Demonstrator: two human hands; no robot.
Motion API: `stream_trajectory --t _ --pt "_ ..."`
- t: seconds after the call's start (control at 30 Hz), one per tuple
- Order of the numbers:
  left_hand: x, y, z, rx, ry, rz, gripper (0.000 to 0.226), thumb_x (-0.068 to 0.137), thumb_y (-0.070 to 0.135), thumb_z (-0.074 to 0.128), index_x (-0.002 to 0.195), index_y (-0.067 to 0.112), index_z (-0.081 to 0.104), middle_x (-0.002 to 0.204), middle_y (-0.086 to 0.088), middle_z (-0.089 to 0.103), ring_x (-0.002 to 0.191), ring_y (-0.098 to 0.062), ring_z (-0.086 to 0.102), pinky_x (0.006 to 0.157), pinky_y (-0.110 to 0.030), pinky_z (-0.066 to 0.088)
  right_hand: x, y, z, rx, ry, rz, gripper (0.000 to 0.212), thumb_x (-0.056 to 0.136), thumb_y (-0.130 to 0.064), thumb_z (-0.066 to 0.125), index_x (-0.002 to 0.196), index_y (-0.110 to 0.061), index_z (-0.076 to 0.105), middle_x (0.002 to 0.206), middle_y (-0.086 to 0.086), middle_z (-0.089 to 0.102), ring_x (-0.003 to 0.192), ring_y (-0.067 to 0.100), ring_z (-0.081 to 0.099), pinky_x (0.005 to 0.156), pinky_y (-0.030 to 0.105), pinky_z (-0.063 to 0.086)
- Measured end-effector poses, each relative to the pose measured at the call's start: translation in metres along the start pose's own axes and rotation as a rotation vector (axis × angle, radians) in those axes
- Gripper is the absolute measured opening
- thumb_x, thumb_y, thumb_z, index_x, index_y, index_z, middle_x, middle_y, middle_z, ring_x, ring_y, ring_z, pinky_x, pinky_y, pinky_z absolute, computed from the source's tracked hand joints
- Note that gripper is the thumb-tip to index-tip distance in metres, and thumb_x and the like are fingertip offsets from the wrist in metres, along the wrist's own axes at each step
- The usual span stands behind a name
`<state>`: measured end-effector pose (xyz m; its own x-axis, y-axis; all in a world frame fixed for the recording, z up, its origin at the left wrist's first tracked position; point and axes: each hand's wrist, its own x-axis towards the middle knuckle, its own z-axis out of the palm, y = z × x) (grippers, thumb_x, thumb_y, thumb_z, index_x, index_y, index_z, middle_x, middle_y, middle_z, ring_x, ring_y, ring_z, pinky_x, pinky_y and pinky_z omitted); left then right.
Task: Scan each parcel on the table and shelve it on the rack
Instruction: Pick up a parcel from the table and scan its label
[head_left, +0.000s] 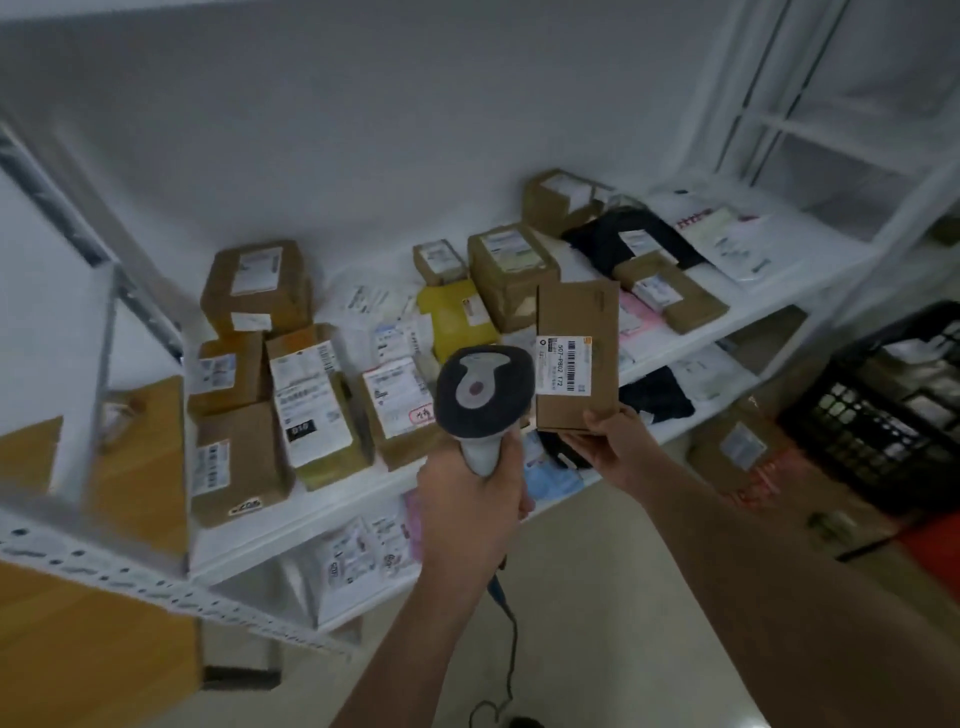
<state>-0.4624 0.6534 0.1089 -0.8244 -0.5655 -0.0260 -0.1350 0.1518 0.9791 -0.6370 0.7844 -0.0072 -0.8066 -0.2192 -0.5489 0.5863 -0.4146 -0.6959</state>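
Note:
My left hand (470, 501) grips the white handle of a barcode scanner (483, 392) with a dark grey head, held upright at the centre. Its cable (511, 644) hangs down to the floor. Just to its right, my right hand (615, 441) pinches the lower edge of a flat brown cardboard parcel (577, 322), held upright with its white barcode label (563, 365) facing me. Both are raised in front of the white rack (779, 301), whose shelf carries several labelled boxes and bags.
The rack shelf holds brown boxes (257, 283), a yellow bag (457, 317) and a black bag (628, 239). More parcels lie on the lower shelf. A black plastic crate (883, 426) stands on the floor at right, beside a large cardboard box (748, 457). A wooden surface (93, 649) sits at lower left.

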Motion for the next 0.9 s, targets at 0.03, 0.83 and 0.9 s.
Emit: stream_trajectory --t 0.03,0.83,0.9 --pt "0.007 0.003 0.013 -0.004 -0.016 0.006 0.038 0.094 0.019 0.062 0.064 -0.003 0.062 0.046 -0.006 0.060 0.037 -0.013 0.058 0.045 -0.026 0.052 0.008 -0.011 -0.007 0.013 0.019 -0.008 0.034 0.095 0.009 0.047 0.126 -0.004 0.045 0.122 0.018 0.060 0.097 0.036 0.065 0.075 0.045 0.058" --pt "0.116 0.031 0.367 0.004 -0.157 -0.159 0.035 0.093 0.024 0.064 0.076 -0.006 0.062 0.053 -0.013 0.063 0.040 -0.014 0.059 0.043 -0.023 0.051 0.195 -0.268 -0.225 -0.305 0.575 -0.216 0.045 0.099 -0.006 0.048 0.138 -0.027 0.042 0.128 0.002 0.051 0.107 0.025 0.059 0.062 0.029 0.057" --pt "0.116 0.032 0.387 0.010 -0.126 -0.191 0.029 0.092 0.022 0.065 0.074 0.000 0.061 0.048 -0.006 0.061 0.041 -0.015 0.060 0.044 -0.026 0.053 0.218 -0.279 -0.235 -0.369 0.501 -0.185 0.041 0.100 -0.008 0.047 0.137 -0.026 0.045 0.121 -0.001 0.050 0.102 0.022 0.058 0.058 0.026 0.054"
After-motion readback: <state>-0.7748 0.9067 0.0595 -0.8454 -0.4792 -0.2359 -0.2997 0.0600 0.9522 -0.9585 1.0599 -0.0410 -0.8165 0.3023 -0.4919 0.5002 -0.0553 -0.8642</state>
